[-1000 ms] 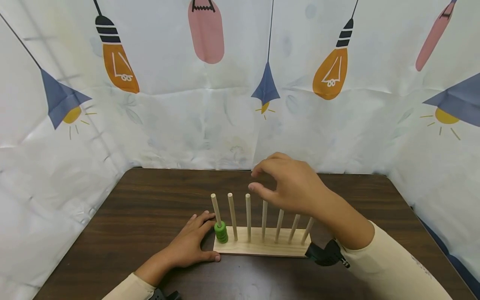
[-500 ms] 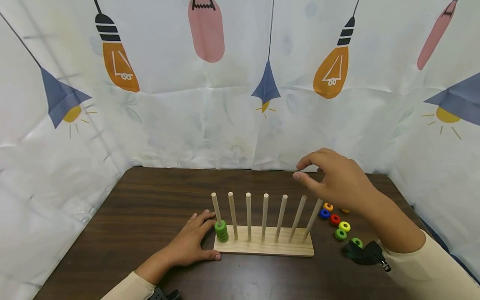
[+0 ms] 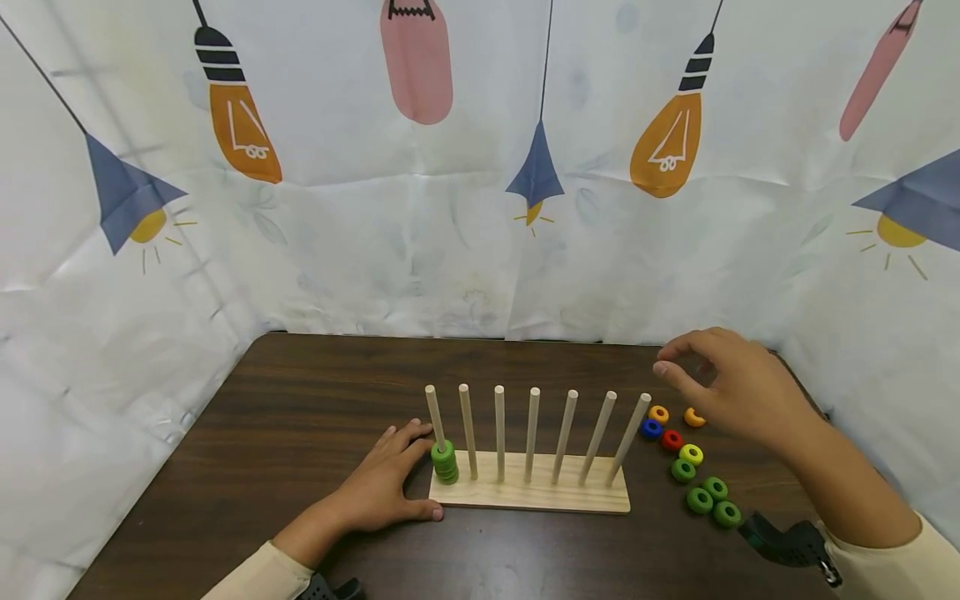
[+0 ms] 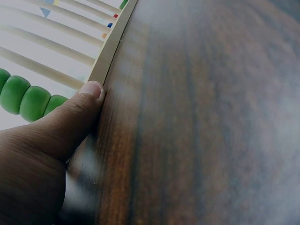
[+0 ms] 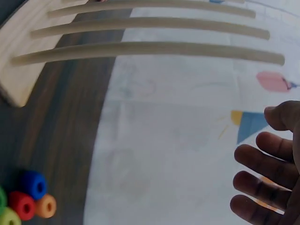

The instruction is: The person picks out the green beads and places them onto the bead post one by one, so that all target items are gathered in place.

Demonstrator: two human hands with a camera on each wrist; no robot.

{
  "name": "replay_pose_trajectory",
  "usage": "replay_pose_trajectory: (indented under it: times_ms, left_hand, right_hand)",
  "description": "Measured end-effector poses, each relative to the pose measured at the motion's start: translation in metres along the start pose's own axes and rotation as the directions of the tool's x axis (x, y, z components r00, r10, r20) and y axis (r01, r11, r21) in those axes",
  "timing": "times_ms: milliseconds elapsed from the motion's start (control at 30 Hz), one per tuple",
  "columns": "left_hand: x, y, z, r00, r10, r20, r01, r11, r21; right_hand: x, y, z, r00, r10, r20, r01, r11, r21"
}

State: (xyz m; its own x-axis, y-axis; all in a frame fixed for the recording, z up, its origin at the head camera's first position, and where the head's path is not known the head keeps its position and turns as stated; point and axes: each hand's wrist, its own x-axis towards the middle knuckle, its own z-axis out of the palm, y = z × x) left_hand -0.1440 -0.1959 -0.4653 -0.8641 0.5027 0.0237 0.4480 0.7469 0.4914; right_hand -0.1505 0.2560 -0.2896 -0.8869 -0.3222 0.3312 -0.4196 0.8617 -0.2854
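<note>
A wooden peg board with several upright pegs stands mid-table. On its leftmost peg sits a stack of green beads; the other pegs are bare. My left hand holds the board's left end, thumb at the front corner and fingers toward the back. In the left wrist view the thumb lies against the board's edge beside the green beads. My right hand hangs above the table's right side, holding nothing, fingers loosely bent and apart from the thumb. Below it are loose beads, with an orange bead nearest.
Right of the board lie a blue bead, a red bead, a yellow bead, another orange bead and several green beads. A printed white curtain stands behind the dark wooden table.
My right hand has moved right, from over the pegs to above the loose beads, uncovering the board's right end and the beads. My left hand has stayed in place.
</note>
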Motion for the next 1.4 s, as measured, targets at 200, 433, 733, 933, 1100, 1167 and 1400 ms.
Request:
replay_pose_trajectory:
  times_ms: [200, 433, 733, 933, 1100, 1167, 1400]
  left_hand:
    - [-0.001, 0.001, -0.001, 1.000, 0.002, 0.006, -0.002, 1.000, -0.014]
    - [-0.001, 0.000, 0.000, 1.000, -0.008, 0.007, 0.008, 1.000, -0.005]
    - [-0.001, 0.001, 0.000, 1.000, 0.001, -0.011, -0.001, 1.000, -0.012]
    - [-0.001, 0.002, -0.001, 1.000, -0.002, 0.007, 0.002, 1.000, 0.000]
    - [-0.001, 0.002, -0.001, 1.000, -0.012, 0.019, 0.012, 1.000, 0.004]
    - [-0.001, 0.002, -0.002, 1.000, -0.016, 0.020, 0.016, 1.000, 0.004]
    - [0.000, 0.002, 0.000, 1.000, -0.017, -0.001, 0.017, 1.000, -0.007]
  right_hand:
    - [-0.015, 0.018, 0.011, 0.996, 0.080, 0.048, -0.080, 0.997, -0.005]
    - [-0.036, 0.036, 0.036, 0.985, 0.134, 0.109, -0.136, 0.991, 0.011]
    - [-0.063, 0.053, 0.067, 0.948, 0.219, 0.230, -0.228, 0.974, 0.014]
    - [-0.074, 0.064, 0.078, 0.938, 0.232, 0.258, -0.242, 0.970, 0.008]
    - [-0.080, 0.069, 0.086, 0.937, 0.226, 0.265, -0.233, 0.973, -0.005]
    - [-0.082, 0.071, 0.089, 0.938, 0.222, 0.265, -0.228, 0.974, -0.007]
    - [-0.086, 0.074, 0.095, 0.937, 0.222, 0.270, -0.229, 0.973, -0.008]
